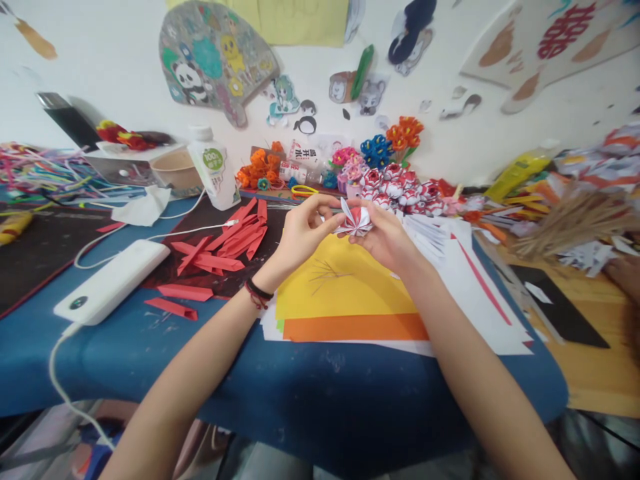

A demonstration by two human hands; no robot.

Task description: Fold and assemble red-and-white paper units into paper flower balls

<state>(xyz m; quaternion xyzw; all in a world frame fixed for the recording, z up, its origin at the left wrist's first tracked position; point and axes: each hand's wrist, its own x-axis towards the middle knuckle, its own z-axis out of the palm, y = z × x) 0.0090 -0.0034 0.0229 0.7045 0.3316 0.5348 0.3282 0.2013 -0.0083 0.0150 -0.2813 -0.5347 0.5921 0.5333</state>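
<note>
Between my two hands, above the yellow paper point(350, 280), is a red-and-white folded paper flower point(357, 220). My left hand point(313, 223) pinches its left side between thumb and fingers. From the right, my right hand point(385, 233) grips the flower, its fingers curled beneath. Part of the flower is hidden by the fingers. Several thin wires point(327, 272) lie on the yellow sheet below. Left of my hands, folded red paper strips point(240, 233) are heaped on a dark mat.
A white power bank point(113, 283) with cables lies at left, near a white bottle point(214, 167). Finished paper flowers point(395, 183) are piled at the back. White paper strips point(425, 233) lie right of my hands. A dark board point(560, 303) rests on the wooden table point(595, 380).
</note>
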